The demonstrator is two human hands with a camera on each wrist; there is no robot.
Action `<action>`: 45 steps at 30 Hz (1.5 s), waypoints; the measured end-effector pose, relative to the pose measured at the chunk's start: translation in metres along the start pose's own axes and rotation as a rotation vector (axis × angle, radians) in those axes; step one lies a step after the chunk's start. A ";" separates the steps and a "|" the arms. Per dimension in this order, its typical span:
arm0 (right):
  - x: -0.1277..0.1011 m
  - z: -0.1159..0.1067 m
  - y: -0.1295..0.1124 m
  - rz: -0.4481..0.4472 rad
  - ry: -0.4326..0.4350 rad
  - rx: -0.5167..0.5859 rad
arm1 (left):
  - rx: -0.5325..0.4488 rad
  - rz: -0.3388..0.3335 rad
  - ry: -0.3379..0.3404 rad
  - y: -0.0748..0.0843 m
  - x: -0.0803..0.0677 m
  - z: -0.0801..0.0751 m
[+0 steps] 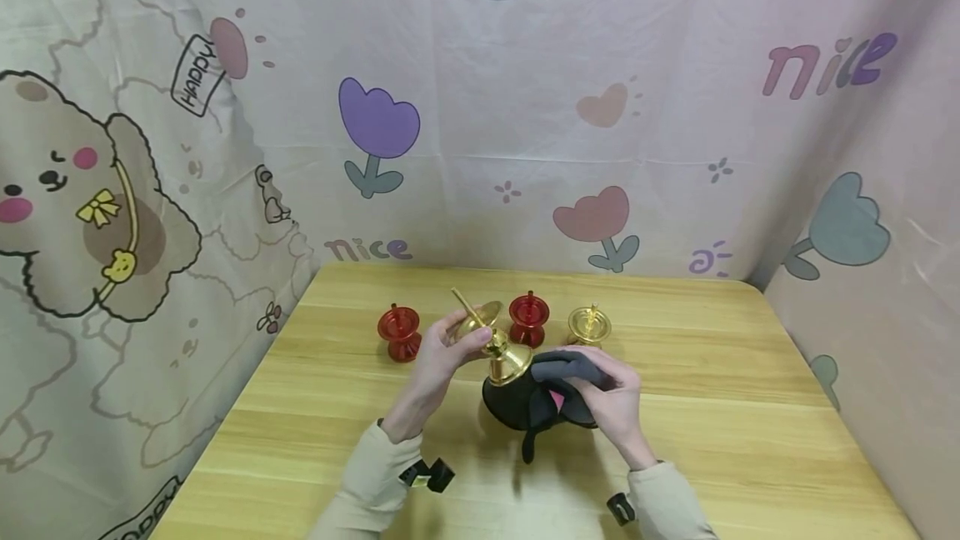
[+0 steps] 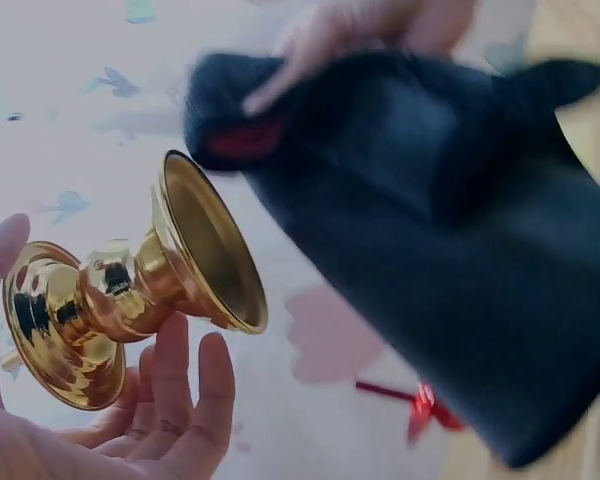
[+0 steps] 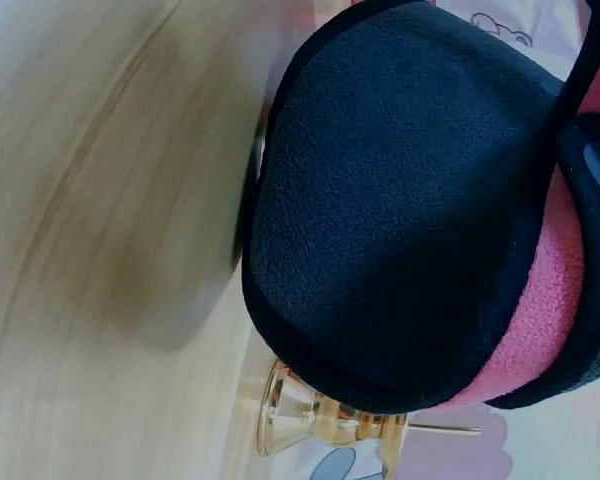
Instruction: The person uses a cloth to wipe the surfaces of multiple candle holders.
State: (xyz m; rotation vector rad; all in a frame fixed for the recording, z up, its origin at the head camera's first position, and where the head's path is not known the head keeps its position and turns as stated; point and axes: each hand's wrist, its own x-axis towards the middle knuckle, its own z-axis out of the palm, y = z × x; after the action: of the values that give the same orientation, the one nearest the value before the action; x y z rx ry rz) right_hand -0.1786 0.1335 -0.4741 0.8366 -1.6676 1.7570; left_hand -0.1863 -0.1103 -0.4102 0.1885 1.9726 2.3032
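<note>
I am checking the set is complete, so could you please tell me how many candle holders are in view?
4: a red one at the left, another red one behind the hands, a gold one standing at the right, and a gold one held in the left hand. None seems hidden.

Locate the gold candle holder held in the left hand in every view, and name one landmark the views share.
Head: gold candle holder at centre, tilted, gripped by the left hand, its flared base against the black cloth.
Left wrist: lower left, lying sideways over the fingers.
Right wrist: bottom centre, partly hidden below the cloth.
Shared landmark: the black cloth with pink lining, held by the right hand.
</note>
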 end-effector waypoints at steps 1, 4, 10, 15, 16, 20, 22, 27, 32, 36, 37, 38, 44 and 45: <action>0.000 -0.001 0.000 0.015 0.001 0.003 | 0.030 0.008 0.017 -0.002 0.003 -0.002; 0.000 -0.003 0.000 0.043 -0.002 0.038 | 0.136 0.024 0.081 -0.009 0.013 -0.008; -0.002 -0.005 0.001 0.044 -0.002 0.057 | 0.282 0.051 0.164 -0.028 0.031 -0.019; -0.004 -0.005 0.001 0.026 0.000 0.051 | 0.341 0.041 0.181 -0.047 0.046 -0.027; -0.004 -0.005 0.001 0.021 -0.001 0.052 | 0.351 0.036 0.181 -0.051 0.050 -0.028; -0.005 -0.005 0.002 0.006 -0.008 0.063 | 0.427 0.023 0.178 -0.068 0.063 -0.033; -0.005 -0.005 0.002 0.007 -0.009 0.061 | 0.467 0.028 0.168 -0.074 0.067 -0.034; -0.007 -0.006 0.002 0.033 -0.002 0.036 | 0.509 0.052 0.157 -0.088 0.075 -0.035; -0.007 -0.004 0.003 0.025 0.007 0.037 | 0.527 0.100 0.175 -0.097 0.083 -0.034; -0.007 -0.002 0.003 0.010 0.005 0.047 | 0.523 0.101 0.201 -0.104 0.088 -0.033; -0.007 -0.001 0.003 0.009 0.004 0.048 | 0.523 0.100 0.205 -0.106 0.089 -0.033; -0.007 -0.001 0.003 0.009 0.004 0.046 | 0.519 0.093 0.210 -0.107 0.090 -0.033; -0.008 -0.001 0.004 0.021 0.009 0.031 | 0.511 0.061 0.204 -0.112 0.092 -0.033; -0.008 -0.001 0.004 0.022 0.008 0.029 | 0.502 0.056 0.200 -0.113 0.093 -0.033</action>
State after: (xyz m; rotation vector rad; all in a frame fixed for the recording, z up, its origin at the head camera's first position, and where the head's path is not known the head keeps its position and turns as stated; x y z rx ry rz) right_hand -0.1766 0.1341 -0.4833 0.8258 -1.6558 1.8013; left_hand -0.2834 -0.1108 -0.5242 0.0506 2.6492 1.8701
